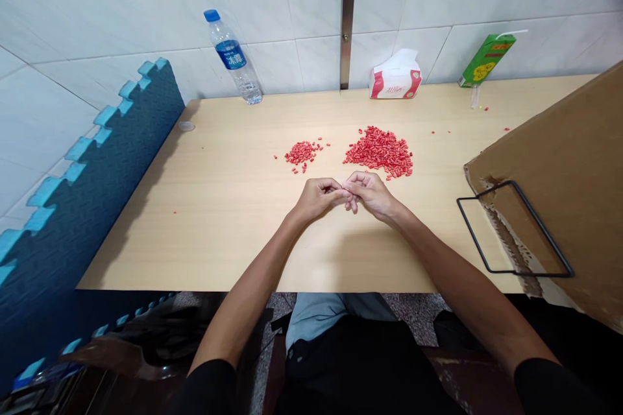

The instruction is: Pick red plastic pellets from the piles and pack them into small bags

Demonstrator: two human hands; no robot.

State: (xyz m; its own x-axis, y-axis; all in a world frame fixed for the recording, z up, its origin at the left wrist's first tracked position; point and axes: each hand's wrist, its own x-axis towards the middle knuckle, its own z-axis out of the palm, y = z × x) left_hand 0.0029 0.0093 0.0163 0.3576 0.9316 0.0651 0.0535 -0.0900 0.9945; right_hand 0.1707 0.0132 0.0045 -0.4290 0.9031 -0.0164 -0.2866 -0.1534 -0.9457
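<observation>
Holding the left hand (pixel 318 201) and the right hand (pixel 374 194) tip to tip, just in front of the big red pile (pixel 379 152) on the desk (pixel 219 233), perhaps for a short reach. With fingers pinched together on both sides, as if around a tiny thing, but too small to tell for sure. Left of the big red pile, past a gap, a small red pile (pixel 300 152), maybe set apart to stop any mixing. Behind and far to the left of the big red pile, a water bottle (pixel 233 56); straight behind, a tissue pack (pixel 395 80); behind and far to the right, a green drink box (pixel 487 61); likely pushed back to leave room. Well to the right, a brown box (pixel 574 162) and a black wire frame (pixel 542 227)
</observation>
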